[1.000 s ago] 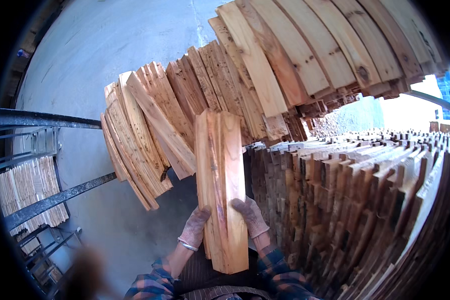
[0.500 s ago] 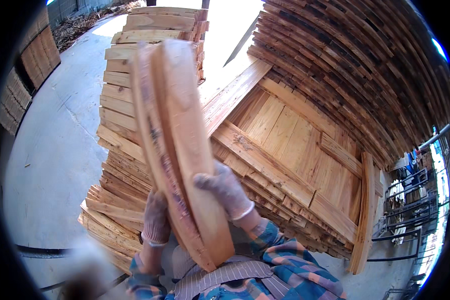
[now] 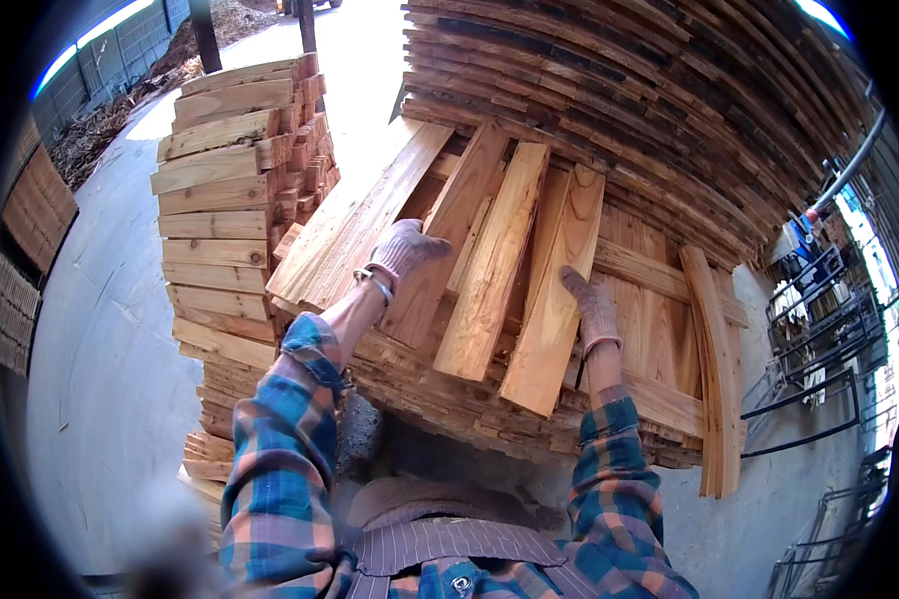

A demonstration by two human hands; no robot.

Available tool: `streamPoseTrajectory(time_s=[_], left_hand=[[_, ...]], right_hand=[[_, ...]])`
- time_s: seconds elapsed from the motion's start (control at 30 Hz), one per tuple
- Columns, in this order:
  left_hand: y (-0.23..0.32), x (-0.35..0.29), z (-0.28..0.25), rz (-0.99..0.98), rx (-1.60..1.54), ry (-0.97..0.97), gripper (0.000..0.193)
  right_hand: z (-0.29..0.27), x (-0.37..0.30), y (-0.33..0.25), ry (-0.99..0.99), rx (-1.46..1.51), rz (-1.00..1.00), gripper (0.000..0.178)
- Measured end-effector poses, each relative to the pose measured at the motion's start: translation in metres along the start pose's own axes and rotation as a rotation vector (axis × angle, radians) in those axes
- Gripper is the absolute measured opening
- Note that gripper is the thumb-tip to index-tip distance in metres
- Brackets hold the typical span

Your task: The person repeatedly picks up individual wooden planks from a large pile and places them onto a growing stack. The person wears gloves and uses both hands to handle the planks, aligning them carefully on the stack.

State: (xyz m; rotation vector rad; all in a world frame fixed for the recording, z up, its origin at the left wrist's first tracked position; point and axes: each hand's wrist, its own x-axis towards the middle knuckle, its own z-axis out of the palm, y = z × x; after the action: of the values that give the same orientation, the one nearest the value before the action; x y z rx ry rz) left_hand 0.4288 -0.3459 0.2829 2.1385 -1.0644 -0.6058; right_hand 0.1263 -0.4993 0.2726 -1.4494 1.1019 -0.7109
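Several wooden boards lie spread side by side across a waist-high stack of timber. My gloved left hand (image 3: 408, 250) is at the outer edge of the left board (image 3: 469, 190), its thumb laid over the top face. On the other side, my gloved right hand (image 3: 591, 304) grips the edge of the right board (image 3: 559, 290), thumb on top and the other fingers mostly hidden. Between them a middle board (image 3: 499, 265) lies untouched, with gaps on both sides. The near ends of the middle and right boards reach the stack's front edge.
A wide plank (image 3: 365, 215) crosses the stack's left side, and a loose narrow plank (image 3: 707, 369) overhangs its right end. A tall board pile (image 3: 215, 190) stands at left. Behind rises a dark timber wall (image 3: 629, 100). Black metal frames (image 3: 814, 399) stand at right.
The boards I held upright together before my body now lie fanned out on the stack. Both hands have moved forward and apart, and the view has shifted right.
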Motion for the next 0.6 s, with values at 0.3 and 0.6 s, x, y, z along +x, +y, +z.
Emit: streamPoseTrajectory(time_s=[0.3, 0.6], left_hand=[[0.008, -0.046, 0.014, 0.033, 0.153, 0.069, 0.068], [-0.013, -0.051, -0.055, 0.104, 0.007, 0.393, 0.062]], right_hand=[[0.007, 0.001, -0.001, 0.073, -0.31, -0.101, 0.067], [0.017, -0.019, -0.016, -0.042, 0.121, 0.068, 0.049]])
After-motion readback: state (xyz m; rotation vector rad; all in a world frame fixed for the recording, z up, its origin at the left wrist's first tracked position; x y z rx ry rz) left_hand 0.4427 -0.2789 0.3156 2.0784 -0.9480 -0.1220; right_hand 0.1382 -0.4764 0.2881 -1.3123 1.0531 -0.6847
